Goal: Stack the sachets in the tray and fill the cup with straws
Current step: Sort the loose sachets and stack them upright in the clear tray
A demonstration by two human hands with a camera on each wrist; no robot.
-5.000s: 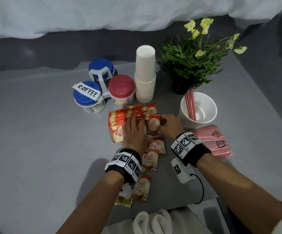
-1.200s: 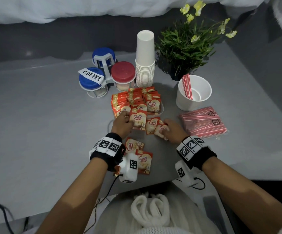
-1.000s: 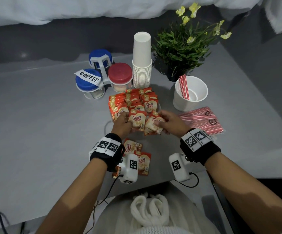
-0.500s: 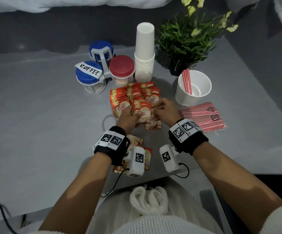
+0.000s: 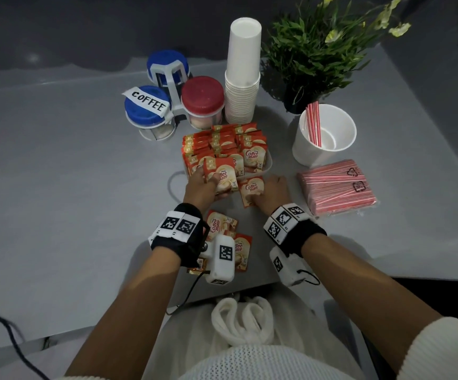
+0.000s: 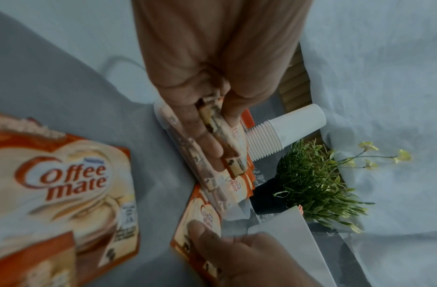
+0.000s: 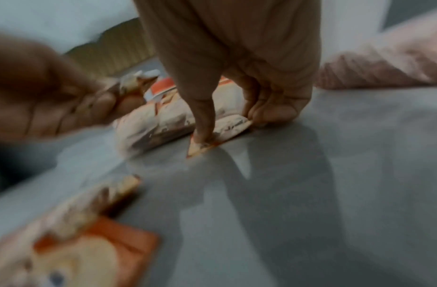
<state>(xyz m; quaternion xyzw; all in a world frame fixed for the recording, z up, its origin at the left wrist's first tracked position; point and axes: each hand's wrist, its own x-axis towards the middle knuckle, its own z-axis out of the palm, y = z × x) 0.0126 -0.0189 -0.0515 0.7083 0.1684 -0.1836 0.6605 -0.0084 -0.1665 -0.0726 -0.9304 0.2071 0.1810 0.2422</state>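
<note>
A clear tray (image 5: 270, 159) holds several upright orange Coffee mate sachets (image 5: 252, 153). My left hand (image 5: 207, 182) pinches a small stack of sachets (image 5: 222, 174) at the tray's front edge; the left wrist view shows that stack (image 6: 225, 143) edge-on between thumb and fingers. Just right of it, my right hand (image 5: 260, 196) pinches a single sachet (image 5: 251, 187) lying on the table, thumb on its corner and fingers curled at its edge (image 7: 185, 120). Three loose sachets (image 5: 221, 223) lie under my left wrist. The white cup (image 5: 329, 149) holds a few red-striped straws (image 5: 314, 124).
A wrapped pack of straws (image 5: 336, 187) lies right of my right hand. Behind the tray stand a stack of paper cups (image 5: 242, 72), three lidded jars in a rack (image 5: 173, 97) labelled COFFEE, and a potted plant (image 5: 312, 56). The grey table extends left.
My right hand has drawn back from the tray and come down on the loose sachet on the table. My left hand stays at the tray front with its sachets.
</note>
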